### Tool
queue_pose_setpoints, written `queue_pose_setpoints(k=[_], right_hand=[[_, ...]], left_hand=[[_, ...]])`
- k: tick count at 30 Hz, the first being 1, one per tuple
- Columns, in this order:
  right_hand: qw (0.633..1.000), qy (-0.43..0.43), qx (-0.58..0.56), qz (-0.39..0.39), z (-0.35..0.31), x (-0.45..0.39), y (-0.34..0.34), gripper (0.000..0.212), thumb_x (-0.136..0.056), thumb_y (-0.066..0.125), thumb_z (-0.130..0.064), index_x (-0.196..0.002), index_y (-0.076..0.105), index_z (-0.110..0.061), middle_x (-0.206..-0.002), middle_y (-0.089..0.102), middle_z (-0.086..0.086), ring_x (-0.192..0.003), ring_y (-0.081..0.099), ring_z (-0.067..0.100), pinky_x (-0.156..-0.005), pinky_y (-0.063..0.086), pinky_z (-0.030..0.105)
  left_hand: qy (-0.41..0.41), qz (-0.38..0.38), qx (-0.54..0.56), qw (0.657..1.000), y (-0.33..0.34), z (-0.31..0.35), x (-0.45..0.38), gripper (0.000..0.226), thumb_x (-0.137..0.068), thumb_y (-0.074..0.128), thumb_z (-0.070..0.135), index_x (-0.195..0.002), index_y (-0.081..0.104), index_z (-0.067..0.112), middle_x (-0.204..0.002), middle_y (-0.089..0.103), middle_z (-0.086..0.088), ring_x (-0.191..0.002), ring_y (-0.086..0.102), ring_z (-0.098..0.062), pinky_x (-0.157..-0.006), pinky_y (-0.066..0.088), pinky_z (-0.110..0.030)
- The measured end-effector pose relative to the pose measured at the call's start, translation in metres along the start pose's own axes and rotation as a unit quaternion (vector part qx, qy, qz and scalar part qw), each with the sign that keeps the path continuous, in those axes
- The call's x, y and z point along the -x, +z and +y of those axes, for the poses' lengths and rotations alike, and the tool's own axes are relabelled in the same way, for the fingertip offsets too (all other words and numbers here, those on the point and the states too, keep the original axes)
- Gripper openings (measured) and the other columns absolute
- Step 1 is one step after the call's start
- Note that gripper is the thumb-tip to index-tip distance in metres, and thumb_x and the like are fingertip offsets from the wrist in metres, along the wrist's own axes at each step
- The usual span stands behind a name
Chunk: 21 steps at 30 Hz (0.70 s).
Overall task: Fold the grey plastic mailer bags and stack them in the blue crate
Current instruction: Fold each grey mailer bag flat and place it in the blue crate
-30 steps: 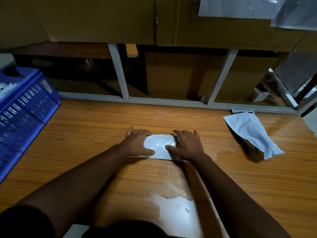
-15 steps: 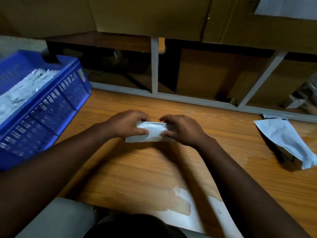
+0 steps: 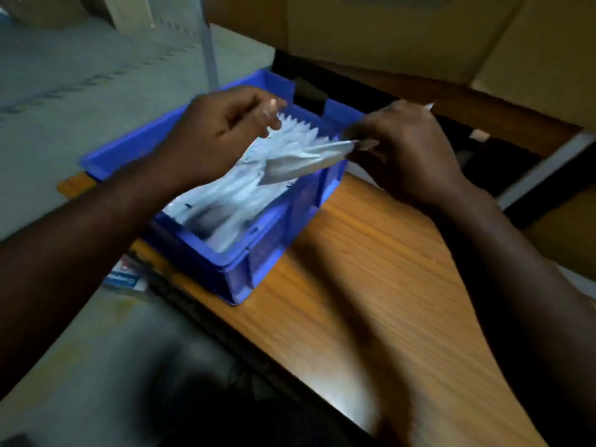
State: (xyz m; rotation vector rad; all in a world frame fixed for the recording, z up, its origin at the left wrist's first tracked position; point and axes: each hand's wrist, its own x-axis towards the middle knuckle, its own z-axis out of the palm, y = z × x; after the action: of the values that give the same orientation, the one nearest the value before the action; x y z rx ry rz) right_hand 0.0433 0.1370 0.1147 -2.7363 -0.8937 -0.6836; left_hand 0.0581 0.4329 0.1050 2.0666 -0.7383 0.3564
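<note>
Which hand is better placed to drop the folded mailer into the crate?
Probably the right hand: it pinches the folded mailer over the blue crate. The left hand touches the stacked bags.

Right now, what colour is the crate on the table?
Blue: the crate is solid blue plastic, shown in the head view, the only view.

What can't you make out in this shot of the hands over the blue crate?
- Head view: the whole frame is motion-blurred, so the folds of the folded mailer pinched by the right hand are unclear.
- The left hand covers part of the stacked mailers in the blue crate; whether it grips any, and their count, cannot be told.
- The printed card beside the crate is too blurred to read.
</note>
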Motion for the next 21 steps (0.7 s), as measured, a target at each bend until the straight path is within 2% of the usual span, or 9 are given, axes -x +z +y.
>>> queue_pose_setpoints(k=[2,4,7,9,10,13,15,18,21], right_hand=[[0.999,-0.026,0.002,-0.022,-0.006,-0.027,0.013,0.023,-0.089,0.076,-0.026,-0.111,0.072,-0.025,-0.109,0.074,-0.004,-0.104,0.066,0.029,-0.105,0.043,0.053],[0.998,-0.033,-0.015,-0.05,-0.013,-0.04,0.02,0.025,-0.089,0.076,-0.022,-0.113,0.072,-0.027,-0.115,0.073,-0.007,-0.111,0.066,0.024,-0.116,0.032,0.058],[0.993,-0.033,-0.056,-0.101,-0.023,-0.048,0.023,0.027,-0.09,0.078,-0.016,-0.115,0.073,-0.026,-0.117,0.072,-0.01,-0.116,0.064,0.018,-0.122,0.024,0.058],[0.987,-0.034,-0.074,-0.142,-0.028,-0.057,0.02,0.029,-0.089,0.08,-0.016,-0.115,0.074,-0.025,-0.116,0.073,-0.009,-0.114,0.066,0.017,-0.119,0.031,0.057],[0.982,-0.034,-0.083,-0.165,-0.03,-0.063,0.019,0.028,-0.088,0.08,-0.016,-0.114,0.075,-0.025,-0.114,0.074,-0.008,-0.11,0.067,0.018,-0.114,0.039,0.056],[0.968,-0.016,-0.1,-0.228,-0.041,-0.078,0.023,0.029,-0.087,0.082,-0.016,-0.113,0.077,-0.026,-0.109,0.076,-0.007,-0.102,0.069,0.018,-0.091,0.055,0.048],[0.957,-0.025,-0.098,-0.272,-0.053,-0.086,0.034,0.027,-0.088,0.08,-0.018,-0.112,0.078,-0.029,-0.107,0.076,-0.009,-0.101,0.07,0.015,-0.088,0.056,0.042],[0.931,0.021,-0.067,-0.358,-0.073,-0.103,0.055,0.028,-0.086,0.078,-0.019,-0.11,0.078,-0.033,-0.105,0.077,-0.012,-0.1,0.07,0.012,-0.088,0.055,0.036],[0.908,0.032,0.0,-0.418,-0.081,-0.115,0.079,0.03,-0.085,0.075,-0.021,-0.111,0.076,-0.036,-0.106,0.075,-0.008,-0.102,0.068,0.017,-0.086,0.055,0.035]], left_hand=[[-0.042,-0.005,-0.092,0.995,-0.023,-0.043,0.006,0.031,-0.1,0.057,0.037,-0.118,0.07,0.015,-0.1,0.072,0.001,-0.082,0.067,-0.015,-0.082,0.055,-0.037],[-0.067,-0.134,-0.177,0.973,-0.029,-0.079,0.011,0.041,-0.092,0.059,0.044,-0.123,0.07,0.019,-0.113,0.072,-0.002,-0.097,0.069,-0.02,-0.089,0.054,-0.04],[-0.047,-0.355,-0.202,0.912,-0.01,-0.111,0.012,0.064,-0.083,0.057,0.058,-0.133,0.064,0.019,-0.132,0.064,-0.003,-0.121,0.06,-0.024,-0.102,0.048,-0.042],[-0.005,-0.441,-0.221,0.87,0.009,-0.122,0.005,0.067,-0.083,0.063,0.055,-0.139,0.058,0.017,-0.14,0.056,-0.004,-0.129,0.053,-0.027,-0.102,0.048,-0.044],[0.024,-0.469,-0.253,0.846,0.019,-0.127,0.001,0.07,-0.086,0.067,0.051,-0.144,0.053,0.016,-0.148,0.048,-0.007,-0.136,0.046,-0.029,-0.104,0.046,-0.045],[0.101,-0.504,-0.356,0.78,0.038,-0.144,-0.009,0.089,-0.088,0.069,0.052,-0.16,0.029,0.018,-0.17,0.009,-0.014,-0.154,0.017,-0.033,-0.119,0.031,-0.046],[0.092,-0.52,-0.364,0.768,0.042,-0.152,-0.012,0.1,-0.086,0.07,0.056,-0.164,0.014,0.03,-0.171,-0.011,-0.009,-0.158,0.0,-0.031,-0.121,0.02,-0.055],[0.084,-0.537,-0.341,0.767,0.037,-0.16,-0.012,0.102,-0.085,0.071,0.057,-0.162,0.006,0.044,-0.17,-0.018,-0.002,-0.157,-0.01,-0.027,-0.121,0.018,-0.067],[0.079,-0.536,-0.329,0.773,0.031,-0.171,-0.012,0.101,-0.084,0.068,0.064,-0.162,0.006,0.045,-0.17,-0.018,0.0,-0.157,-0.013,-0.027,-0.12,0.018,-0.068]])
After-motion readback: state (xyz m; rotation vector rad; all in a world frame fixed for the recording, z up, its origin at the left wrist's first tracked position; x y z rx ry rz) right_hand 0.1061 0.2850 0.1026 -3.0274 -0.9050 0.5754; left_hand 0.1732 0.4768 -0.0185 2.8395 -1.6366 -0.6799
